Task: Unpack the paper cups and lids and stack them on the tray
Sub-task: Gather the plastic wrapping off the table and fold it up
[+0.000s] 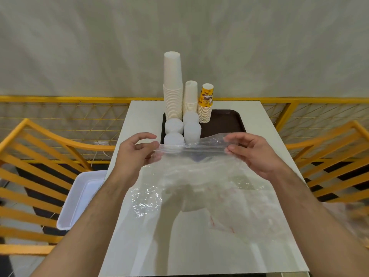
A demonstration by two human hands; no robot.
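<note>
A clear plastic bag (199, 180) hangs stretched between my hands above the white table (143, 110). My left hand (135, 152) pinches its top left corner, and my right hand (253, 152) pinches the top right corner. Behind the bag lies a dark brown tray (225, 120). On its left part stand a tall stack of white cups (173, 86), a shorter white cup stack (190, 96) and a yellow printed cup stack (206, 102). Several stacks of white lids (173, 125) sit in front of the cups. The bag looks empty.
A white plastic bin (79, 198) sits low on the left beside the table. Yellow wooden chairs (40, 166) flank the table on both sides, and a yellow mesh railing (60, 112) runs behind it. The right half of the tray is bare.
</note>
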